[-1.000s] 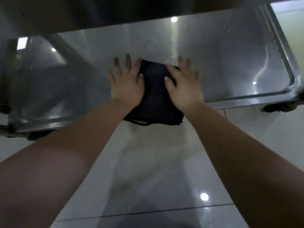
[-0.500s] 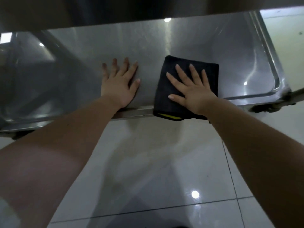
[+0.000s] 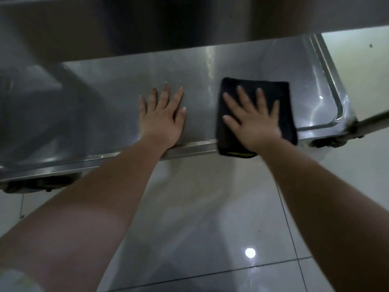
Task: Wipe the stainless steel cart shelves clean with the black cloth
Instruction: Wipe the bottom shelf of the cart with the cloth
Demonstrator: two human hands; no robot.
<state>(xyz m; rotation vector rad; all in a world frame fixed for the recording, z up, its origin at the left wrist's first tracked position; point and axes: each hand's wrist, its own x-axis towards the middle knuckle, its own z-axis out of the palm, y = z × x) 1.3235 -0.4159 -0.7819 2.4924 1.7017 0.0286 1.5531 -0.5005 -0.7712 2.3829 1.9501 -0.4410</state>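
The folded black cloth [image 3: 282,95] lies on the lower stainless steel cart shelf [image 3: 117,91], right of centre, its near end hanging over the front rim. My right hand [image 3: 252,121] presses flat on the cloth with fingers spread. To its left, my left hand [image 3: 162,119] rests flat on the bare steel, fingers straight, wrist at the front rim. A hand's width of bare shelf separates the two hands.
The upper shelf [image 3: 189,22] overhangs the back of the lower one. A raised rim curves round the shelf's right corner [image 3: 339,110]. Casters [image 3: 324,142] sit under the front corners. Glossy tiled floor [image 3: 200,218] lies below my forearms.
A second ago both hands were on the cloth near the shelf's middle. My right hand slid it to the right; my left hand came off it onto bare steel.
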